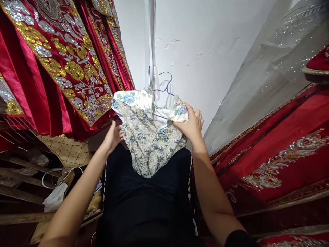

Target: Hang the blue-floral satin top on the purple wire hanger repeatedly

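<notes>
A sleeveless floral garment, cream with blue and green flowers, lies over my lap and hangs on a thin purple wire hanger. The hanger's hook points up toward the wall. My right hand grips the garment's right shoulder, thumb on top and fingers curled behind. On the other side, my left hand is at the garment's left edge, with its thumb raised and fingers apart; part of the fingers sits behind the fabric edge. I cannot see it grasping the cloth.
Red garments with gold and silver embroidery hang at the left. A sheer sparkling fabric and red embroidered cloth hang at the right. A white pole stands against the white wall. A wooden rack holds a white cable.
</notes>
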Action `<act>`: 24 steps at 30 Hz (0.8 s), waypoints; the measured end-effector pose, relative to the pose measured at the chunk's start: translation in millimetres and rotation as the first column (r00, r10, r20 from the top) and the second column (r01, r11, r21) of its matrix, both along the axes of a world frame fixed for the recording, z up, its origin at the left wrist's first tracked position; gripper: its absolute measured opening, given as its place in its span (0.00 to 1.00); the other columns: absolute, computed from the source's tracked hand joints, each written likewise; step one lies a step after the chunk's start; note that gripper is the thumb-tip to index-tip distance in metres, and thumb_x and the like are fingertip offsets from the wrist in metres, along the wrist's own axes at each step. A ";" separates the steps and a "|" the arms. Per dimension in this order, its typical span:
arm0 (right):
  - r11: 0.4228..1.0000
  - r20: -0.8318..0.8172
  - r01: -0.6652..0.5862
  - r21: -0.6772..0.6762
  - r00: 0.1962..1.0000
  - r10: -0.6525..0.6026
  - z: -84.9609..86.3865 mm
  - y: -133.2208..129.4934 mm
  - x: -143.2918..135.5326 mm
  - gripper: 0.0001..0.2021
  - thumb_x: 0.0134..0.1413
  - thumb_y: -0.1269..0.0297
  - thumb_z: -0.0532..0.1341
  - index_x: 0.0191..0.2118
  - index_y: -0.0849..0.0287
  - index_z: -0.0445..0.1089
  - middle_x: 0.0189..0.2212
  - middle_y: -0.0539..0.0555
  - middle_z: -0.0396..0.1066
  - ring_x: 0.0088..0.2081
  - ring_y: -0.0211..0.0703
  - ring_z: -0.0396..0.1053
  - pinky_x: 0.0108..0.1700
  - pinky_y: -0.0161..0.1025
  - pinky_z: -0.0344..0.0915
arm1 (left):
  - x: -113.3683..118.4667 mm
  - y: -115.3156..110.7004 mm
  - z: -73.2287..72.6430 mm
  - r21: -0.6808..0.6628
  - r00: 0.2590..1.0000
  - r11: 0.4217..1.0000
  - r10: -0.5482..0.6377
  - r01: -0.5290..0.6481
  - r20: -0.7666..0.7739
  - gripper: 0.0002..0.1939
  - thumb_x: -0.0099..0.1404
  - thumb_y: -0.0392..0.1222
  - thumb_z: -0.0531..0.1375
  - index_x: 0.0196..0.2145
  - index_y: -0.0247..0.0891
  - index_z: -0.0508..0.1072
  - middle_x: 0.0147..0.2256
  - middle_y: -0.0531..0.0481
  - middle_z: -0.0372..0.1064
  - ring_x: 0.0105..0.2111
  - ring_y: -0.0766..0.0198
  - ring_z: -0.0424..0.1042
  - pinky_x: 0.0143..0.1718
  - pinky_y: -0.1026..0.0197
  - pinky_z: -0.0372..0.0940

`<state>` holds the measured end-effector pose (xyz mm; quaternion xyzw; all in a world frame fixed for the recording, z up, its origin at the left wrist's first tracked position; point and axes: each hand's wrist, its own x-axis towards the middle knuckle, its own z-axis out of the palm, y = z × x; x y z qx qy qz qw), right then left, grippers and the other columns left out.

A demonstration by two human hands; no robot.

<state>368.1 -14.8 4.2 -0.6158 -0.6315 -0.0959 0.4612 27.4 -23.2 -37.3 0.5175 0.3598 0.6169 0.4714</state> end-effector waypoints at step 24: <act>0.998 0.046 -0.007 -0.063 0.999 0.010 31.8 11.1 -25.2 0.47 0.41 0.50 0.69 0.68 0.49 0.55 0.50 0.62 0.59 0.52 0.65 0.60 0.52 0.58 0.55 | 56.8 -30.7 -87.6 -0.091 0.939 0.935 0.341 -0.344 -0.043 0.21 0.62 0.52 0.67 0.49 0.38 0.76 0.54 0.41 0.74 0.56 0.48 0.71 0.55 0.51 0.66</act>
